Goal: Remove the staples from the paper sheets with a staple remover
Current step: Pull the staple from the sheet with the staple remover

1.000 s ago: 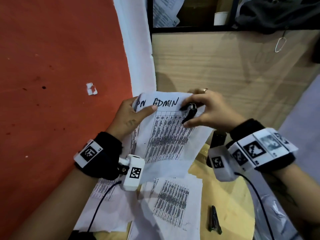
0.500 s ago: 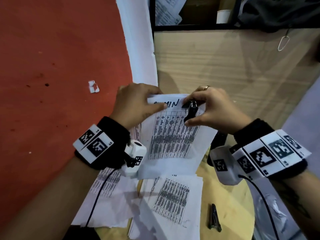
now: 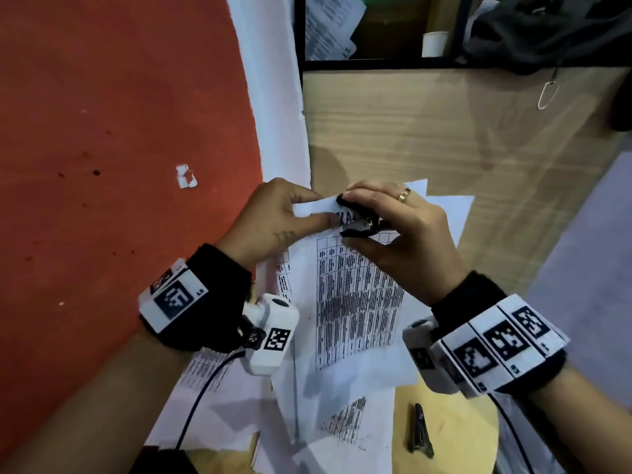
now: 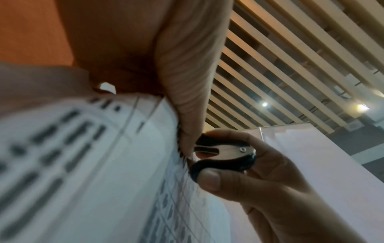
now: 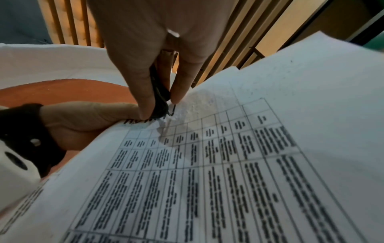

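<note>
A: Right, where do things stand with the stapled sheets (image 3: 355,295)?

B: They're held up off the bench (image 3: 444,425), top edge raised. The left hand (image 3: 273,217) pinches that top edge, thumb on the printed face beside the handwritten heading. The right hand (image 3: 403,234) holds the staple remover (image 4: 223,153), thumb and fingers curled round its two black grips, its claws set at the paper's top margin just beside the left thumb.

A: Are the claws shut on the staple?

B: I'd say they're about on it; the right-wrist view shows a bent wire by the nose, but whether it's freed I cannot tell.

A: How will the paper behave?

B: Light, thin and floppy, I'd judge. It already looks crumpled and roughened around the staple. It would tear readily if the tool were yanked sideways, so the holding pinch belongs close to the staple, as it is now.

A: And the tool?

B: Small, stiff, with smooth glossy grips that could slip. Squeezing on the broad curved pads seems the sensible hold.

A: Anything else nearby?

B: More loose sheets (image 3: 219,398) lie on the bench below, and a dark clip-like tool (image 3: 419,432) rests apart from them.
</note>
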The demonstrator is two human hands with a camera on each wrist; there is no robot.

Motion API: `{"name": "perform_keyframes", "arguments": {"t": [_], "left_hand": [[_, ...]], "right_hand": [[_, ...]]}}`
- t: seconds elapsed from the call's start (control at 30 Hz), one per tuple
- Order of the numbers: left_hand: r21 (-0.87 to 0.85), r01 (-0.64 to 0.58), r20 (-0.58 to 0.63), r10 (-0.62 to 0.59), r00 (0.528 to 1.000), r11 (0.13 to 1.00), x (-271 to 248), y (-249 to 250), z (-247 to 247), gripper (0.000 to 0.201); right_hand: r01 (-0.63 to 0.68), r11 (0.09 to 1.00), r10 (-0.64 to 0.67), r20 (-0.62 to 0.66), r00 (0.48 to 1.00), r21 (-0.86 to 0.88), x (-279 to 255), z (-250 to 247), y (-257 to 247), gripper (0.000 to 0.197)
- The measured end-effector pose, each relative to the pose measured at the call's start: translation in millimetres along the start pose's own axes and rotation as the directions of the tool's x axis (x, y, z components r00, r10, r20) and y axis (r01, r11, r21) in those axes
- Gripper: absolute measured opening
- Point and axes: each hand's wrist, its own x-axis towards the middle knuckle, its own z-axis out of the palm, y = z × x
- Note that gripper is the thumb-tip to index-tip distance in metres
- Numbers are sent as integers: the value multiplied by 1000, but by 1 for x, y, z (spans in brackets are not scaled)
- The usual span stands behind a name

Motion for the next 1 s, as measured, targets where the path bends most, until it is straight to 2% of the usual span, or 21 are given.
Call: {"name": "perform_keyframes", "arguments": {"t": [0.1,0.23,0.47,0.57,0.77,0.93,1.0], "left_hand": [[-57,8,-20,-9,1000,998,-1,3,0,4],[-90,19,-49,-24,999,996,-1,3,2,37],[-124,10,-77,-19,997,992,-1,6,3,50],[-123,15,-58,-22,998,992,-1,5,3,46],[-144,23,13,-22,1000,989,-2,5,2,21],[-208,33,70,-19,997,977,-3,5,0,27],[-220,46,97,-26,995,974,-3,5,-3,23]], "right_hand": [[38,999,-38,-22,999,-28,1,1,0,38],[75,996,-77,-30,997,-54,2,0,-3,37],[119,985,-127,-52,991,-126,3,1,-5,32],[123,984,-130,-49,990,-131,3,1,-5,33],[148,979,-151,-14,988,-141,5,1,-4,34],[201,967,-201,11,979,-155,9,2,-5,30],[214,963,-214,15,977,-164,10,2,-5,26]]}}
